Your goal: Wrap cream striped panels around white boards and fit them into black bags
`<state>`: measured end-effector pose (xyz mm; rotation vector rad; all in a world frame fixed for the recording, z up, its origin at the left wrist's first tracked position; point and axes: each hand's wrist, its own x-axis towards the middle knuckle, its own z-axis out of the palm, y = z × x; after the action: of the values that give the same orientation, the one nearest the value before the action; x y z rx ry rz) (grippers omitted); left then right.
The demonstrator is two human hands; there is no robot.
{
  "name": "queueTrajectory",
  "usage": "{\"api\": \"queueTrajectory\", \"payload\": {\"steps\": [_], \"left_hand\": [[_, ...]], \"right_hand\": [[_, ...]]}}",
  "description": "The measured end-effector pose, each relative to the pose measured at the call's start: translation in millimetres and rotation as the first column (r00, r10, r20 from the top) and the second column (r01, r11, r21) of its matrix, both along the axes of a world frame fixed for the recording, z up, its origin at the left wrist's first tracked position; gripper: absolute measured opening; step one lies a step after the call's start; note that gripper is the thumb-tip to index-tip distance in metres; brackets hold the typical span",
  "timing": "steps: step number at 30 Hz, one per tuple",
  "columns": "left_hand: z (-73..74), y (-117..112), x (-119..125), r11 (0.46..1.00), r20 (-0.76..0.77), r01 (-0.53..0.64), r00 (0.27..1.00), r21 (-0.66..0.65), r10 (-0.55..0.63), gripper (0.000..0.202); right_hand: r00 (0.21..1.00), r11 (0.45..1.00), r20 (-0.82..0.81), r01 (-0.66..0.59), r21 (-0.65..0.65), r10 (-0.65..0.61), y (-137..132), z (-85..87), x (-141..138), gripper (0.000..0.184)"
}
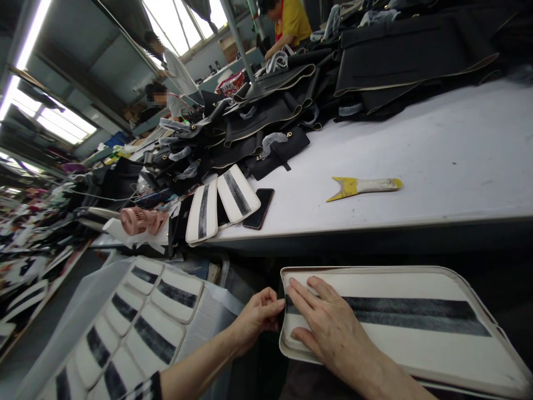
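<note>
A large cream panel point(412, 355) with rounded corners lies before me at the lower right, a wide black strip point(420, 315) running along its length. My right hand point(328, 319) rests flat on the panel's left end, fingers spread over the strip and the cream surface. At the panel's left edge, beside the strip's end, my left hand point(260, 316) is closed in a pinch. What sits between its fingertips is too small to make out.
On the white table point(416, 144) lie a yellow notched tool point(362, 188), a phone point(259, 209), two small striped panels point(238, 193) and a pink fan point(141, 220). Black bag pieces point(400, 55) pile behind. More striped panels point(156, 336) cover a surface at left. Several people work beyond.
</note>
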<state>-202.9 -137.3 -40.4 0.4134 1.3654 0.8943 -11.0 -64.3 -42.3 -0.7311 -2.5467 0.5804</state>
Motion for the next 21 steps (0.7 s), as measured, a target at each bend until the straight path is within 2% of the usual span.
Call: {"api": "queueTrajectory", "payload": {"steps": [4,10,13,17,19,21], "left_hand": [[-5.5,10,-3,0.998,-0.062,0.069,0.996,0.009,-0.069,0.04],[-15.8,13,2,0.992,-0.15,0.1,0.985,0.072,-0.088,0.043],[-26.9,8,9,0.994,-0.188,0.039,0.982,0.106,-0.018,0.042],[-42.7,2,21,0.98,-0.339,-0.073,0.931,0.186,0.134,0.045],[-44.9,-1,24,0.97,-0.396,-0.096,0.9,0.224,0.181,0.045],[-41.5,-2,24,0.959,-0.491,-0.06,0.849,0.276,0.195,0.04]], "right_hand": [[0.999,1.0,-0.034,0.019,0.022,-0.018,1,-3.1,-3,0.076],[0.998,0.999,-0.052,0.036,0.003,-0.036,5,-4.0,-4,0.077],[0.998,0.999,-0.037,0.04,-0.023,-0.041,5,-4.0,-4,0.075],[0.999,0.994,-0.022,0.038,-0.099,-0.04,4,-3.3,-2,0.072],[0.999,0.986,-0.023,0.033,-0.166,-0.037,4,-1.9,-2,0.073],[0.999,0.973,-0.029,0.035,-0.23,-0.042,3,1.3,-1,0.077]]}}
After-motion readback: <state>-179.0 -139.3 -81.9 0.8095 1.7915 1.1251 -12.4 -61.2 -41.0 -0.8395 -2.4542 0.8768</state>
